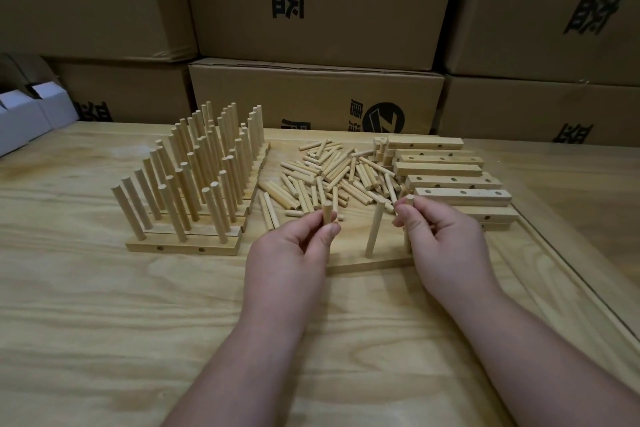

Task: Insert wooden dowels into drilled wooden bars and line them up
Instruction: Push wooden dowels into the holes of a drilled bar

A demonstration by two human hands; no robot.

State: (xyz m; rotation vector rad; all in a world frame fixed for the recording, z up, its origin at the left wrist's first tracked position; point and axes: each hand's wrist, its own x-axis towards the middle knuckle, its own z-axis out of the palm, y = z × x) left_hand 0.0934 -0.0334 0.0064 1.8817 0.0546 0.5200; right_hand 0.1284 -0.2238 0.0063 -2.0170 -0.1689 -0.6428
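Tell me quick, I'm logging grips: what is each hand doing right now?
Left hand: closed on a loose dowel, held upright.
Right hand: closed on the top of a dowel standing at the bar.

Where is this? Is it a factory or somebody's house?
Probably a small workshop or packing room, not a house. Big printed cardboard boxes are stacked behind the wooden worktable, and there's a heap of loose dowels beside rows of finished bars with dowels standing in them.
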